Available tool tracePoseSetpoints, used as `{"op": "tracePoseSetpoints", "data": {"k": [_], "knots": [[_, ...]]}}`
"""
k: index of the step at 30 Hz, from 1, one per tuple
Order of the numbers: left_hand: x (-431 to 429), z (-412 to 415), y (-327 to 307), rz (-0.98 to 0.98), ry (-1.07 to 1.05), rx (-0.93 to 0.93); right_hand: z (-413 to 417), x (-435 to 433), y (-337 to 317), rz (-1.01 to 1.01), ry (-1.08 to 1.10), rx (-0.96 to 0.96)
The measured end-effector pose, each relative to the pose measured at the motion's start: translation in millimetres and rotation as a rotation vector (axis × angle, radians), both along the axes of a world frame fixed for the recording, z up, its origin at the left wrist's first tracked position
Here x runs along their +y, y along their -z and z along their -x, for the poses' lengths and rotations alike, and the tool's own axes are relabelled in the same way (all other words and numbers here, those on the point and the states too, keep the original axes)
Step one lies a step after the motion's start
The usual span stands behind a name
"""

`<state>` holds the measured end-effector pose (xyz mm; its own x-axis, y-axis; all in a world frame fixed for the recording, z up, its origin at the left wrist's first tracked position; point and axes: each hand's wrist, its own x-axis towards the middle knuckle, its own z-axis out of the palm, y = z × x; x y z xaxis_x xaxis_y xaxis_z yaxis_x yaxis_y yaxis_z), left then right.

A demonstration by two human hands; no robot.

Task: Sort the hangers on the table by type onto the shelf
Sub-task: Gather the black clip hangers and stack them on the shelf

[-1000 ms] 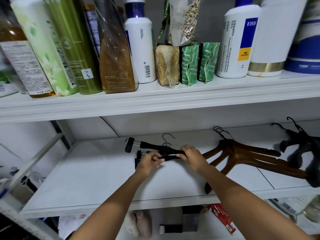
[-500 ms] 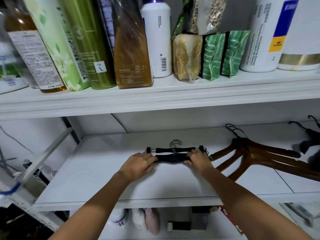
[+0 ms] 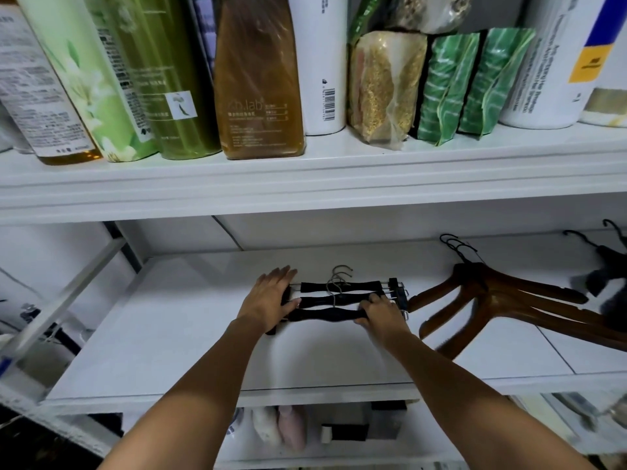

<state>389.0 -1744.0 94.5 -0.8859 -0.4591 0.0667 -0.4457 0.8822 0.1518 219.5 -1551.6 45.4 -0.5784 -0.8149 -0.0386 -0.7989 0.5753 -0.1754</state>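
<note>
Since half a second ago the clip hangers (image 3: 339, 298) have spread from a tight bundle into three parallel rows. This type looks nearly placed on the shelf (image 3: 169, 334), midway between its front and back edges, just left of the wooden hangers (image 3: 509, 300). The left hand (image 3: 271, 300) lies flat, fingers straight, on their left ends; the right hand (image 3: 380, 313) curls round the nearest bar's right end.

Bare left forearm (image 3: 190, 395) and left hand (image 3: 271, 300), bare right forearm (image 3: 475, 395) and right hand (image 3: 381, 315) — long, slender.
</note>
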Motion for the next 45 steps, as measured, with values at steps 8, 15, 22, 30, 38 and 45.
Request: {"op": "tracePoseSetpoints", "data": {"k": [8,15,22,30,38,45], "knots": [[2,19,-9,-0.073,-0.081,0.039,-7,6,3,-0.055,0.025,0.096],[5,19,-22,-0.045,-0.052,0.064,-13,4,-3,-0.058,0.057,0.173],[7,19,-28,-0.036,-0.025,0.056,-9,15,0,-0.040,0.082,0.135],[19,31,-33,-0.025,0.004,0.028,-6,10,1,-0.088,0.039,0.045],[31,42,-46,0.021,0.046,0.005,-9,21,-28,-0.048,-0.052,0.172],[83,82,-79,0.023,0.123,0.021,18,64,-94,0.110,0.080,0.173]]}}
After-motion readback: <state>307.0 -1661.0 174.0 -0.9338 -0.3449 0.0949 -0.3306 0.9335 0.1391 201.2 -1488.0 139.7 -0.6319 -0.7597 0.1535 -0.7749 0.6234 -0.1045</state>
